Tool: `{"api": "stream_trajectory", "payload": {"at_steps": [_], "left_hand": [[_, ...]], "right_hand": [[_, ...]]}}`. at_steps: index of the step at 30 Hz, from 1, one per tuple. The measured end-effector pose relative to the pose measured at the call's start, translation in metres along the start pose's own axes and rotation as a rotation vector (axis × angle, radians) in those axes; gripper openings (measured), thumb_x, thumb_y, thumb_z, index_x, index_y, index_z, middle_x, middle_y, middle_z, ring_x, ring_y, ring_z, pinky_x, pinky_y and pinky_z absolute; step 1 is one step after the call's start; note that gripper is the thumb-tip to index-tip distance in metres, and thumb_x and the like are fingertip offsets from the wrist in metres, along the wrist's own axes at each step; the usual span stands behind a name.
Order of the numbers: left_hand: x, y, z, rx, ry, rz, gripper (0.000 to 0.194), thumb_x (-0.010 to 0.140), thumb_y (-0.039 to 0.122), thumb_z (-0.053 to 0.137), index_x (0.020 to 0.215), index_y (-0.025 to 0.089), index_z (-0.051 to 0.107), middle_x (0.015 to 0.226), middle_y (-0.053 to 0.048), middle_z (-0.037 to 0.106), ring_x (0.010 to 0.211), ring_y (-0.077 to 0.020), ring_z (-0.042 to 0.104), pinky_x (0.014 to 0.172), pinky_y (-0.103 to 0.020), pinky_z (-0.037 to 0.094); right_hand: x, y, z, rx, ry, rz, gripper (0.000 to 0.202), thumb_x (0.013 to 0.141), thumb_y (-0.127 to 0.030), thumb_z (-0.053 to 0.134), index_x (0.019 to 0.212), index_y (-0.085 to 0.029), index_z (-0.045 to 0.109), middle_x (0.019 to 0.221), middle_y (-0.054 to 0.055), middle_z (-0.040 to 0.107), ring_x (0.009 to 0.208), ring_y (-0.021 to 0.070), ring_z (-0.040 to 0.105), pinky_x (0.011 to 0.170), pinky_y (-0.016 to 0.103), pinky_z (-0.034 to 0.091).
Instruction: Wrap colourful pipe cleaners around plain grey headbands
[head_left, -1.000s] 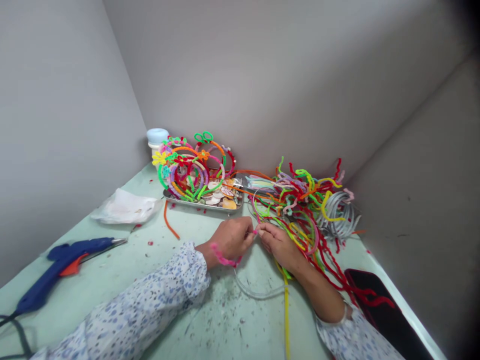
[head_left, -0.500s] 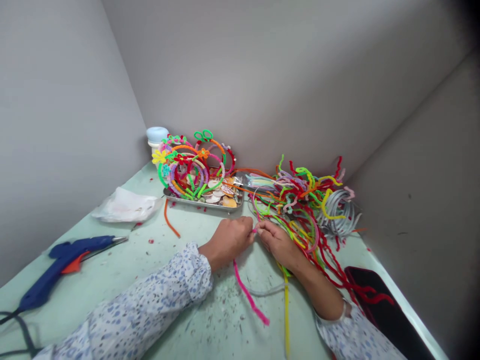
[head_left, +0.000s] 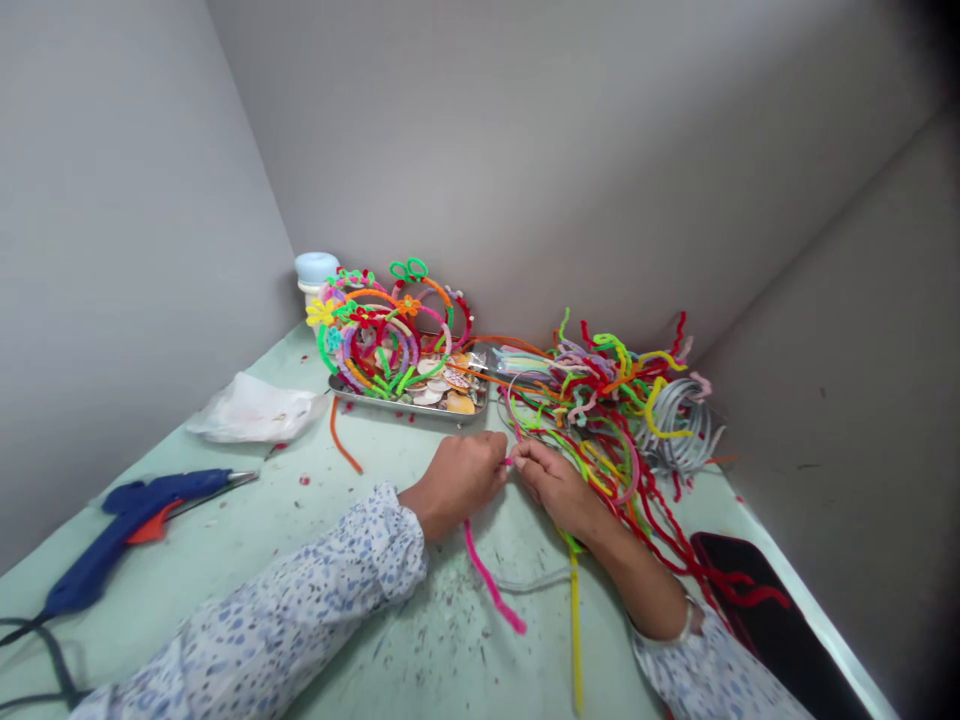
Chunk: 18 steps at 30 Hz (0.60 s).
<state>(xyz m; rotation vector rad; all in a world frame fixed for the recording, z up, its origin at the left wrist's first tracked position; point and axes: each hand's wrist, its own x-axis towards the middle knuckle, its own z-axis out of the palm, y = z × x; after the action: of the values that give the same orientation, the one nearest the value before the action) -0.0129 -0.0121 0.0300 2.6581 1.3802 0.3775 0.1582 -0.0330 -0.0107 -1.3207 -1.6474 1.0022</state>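
Note:
A bright pink pipe cleaner (head_left: 491, 585) runs through my closed left hand (head_left: 466, 478), its loose end hanging down toward the table. My right hand (head_left: 553, 482) pinches the pink piece just right of the left fist, where a short bit shows between the two. A thin pink loop rises behind the fingers; whether it belongs to the same piece is hidden. Under and beyond my right forearm spreads a tangled heap of coloured pipe cleaners (head_left: 600, 385). A yellow pipe cleaner (head_left: 576, 630) and a grey one (head_left: 532, 582) lie on the table below my hands.
Behind my hands stands a metal tray (head_left: 405, 408) with shell-like pieces and several decorated headbands (head_left: 375, 340). Left are a blue glue gun (head_left: 124, 530) and a plastic bag (head_left: 255, 408). An orange pipe cleaner (head_left: 343, 440) lies near the tray. A dark phone (head_left: 780, 620) rests right.
The pink pipe cleaner's hanging end has swung slightly up and to the left. Both hands keep nearly the same place and grip.

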Motion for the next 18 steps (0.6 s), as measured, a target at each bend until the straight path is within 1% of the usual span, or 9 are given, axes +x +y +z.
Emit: {"api": "stream_trajectory", "payload": {"at_steps": [4, 9, 13, 18], "left_hand": [[-0.0011, 0.0021, 0.0005, 0.043, -0.007, 0.012, 0.018, 0.084, 0.021, 0.049, 0.097, 0.017, 0.061, 0.088, -0.009, 0.069, 0.076, -0.0226, 0.065, 0.062, -0.029, 0.041], [-0.0026, 0.0031, 0.0019, 0.045, 0.021, 0.000, 0.018, 0.082, 0.022, 0.049, 0.095, 0.017, 0.061, 0.084, -0.009, 0.069, 0.073, -0.0233, 0.065, 0.061, -0.030, 0.040], [-0.0012, 0.0021, 0.0063, -0.052, 0.033, -0.082, 0.017, 0.082, 0.029, 0.052, 0.090, 0.018, 0.063, 0.079, -0.007, 0.069, 0.072, -0.0226, 0.064, 0.061, -0.029, 0.039], [0.0029, -0.0006, 0.0079, -0.233, 0.007, -0.198, 0.021, 0.081, 0.035, 0.054, 0.085, 0.019, 0.067, 0.076, -0.007, 0.069, 0.069, -0.0192, 0.061, 0.061, -0.026, 0.037]], "right_hand": [[-0.0005, -0.0013, 0.0002, -0.040, 0.003, 0.002, 0.017, 0.087, -0.034, 0.047, 0.082, -0.022, 0.058, 0.065, -0.003, 0.051, 0.063, 0.0150, 0.046, 0.057, 0.026, 0.033], [-0.0009, -0.0034, 0.0001, -0.049, -0.002, 0.007, 0.017, 0.087, -0.034, 0.047, 0.082, -0.022, 0.058, 0.065, -0.003, 0.051, 0.064, 0.0150, 0.046, 0.058, 0.026, 0.033], [-0.0013, -0.0036, -0.0003, -0.028, -0.006, 0.006, 0.017, 0.088, -0.034, 0.047, 0.083, -0.022, 0.057, 0.064, -0.003, 0.049, 0.062, 0.0145, 0.045, 0.058, 0.025, 0.033], [-0.0007, -0.0010, 0.0004, 0.008, 0.020, 0.008, 0.017, 0.090, -0.034, 0.046, 0.087, -0.022, 0.058, 0.063, -0.004, 0.048, 0.059, 0.0138, 0.042, 0.055, 0.025, 0.031]]}}
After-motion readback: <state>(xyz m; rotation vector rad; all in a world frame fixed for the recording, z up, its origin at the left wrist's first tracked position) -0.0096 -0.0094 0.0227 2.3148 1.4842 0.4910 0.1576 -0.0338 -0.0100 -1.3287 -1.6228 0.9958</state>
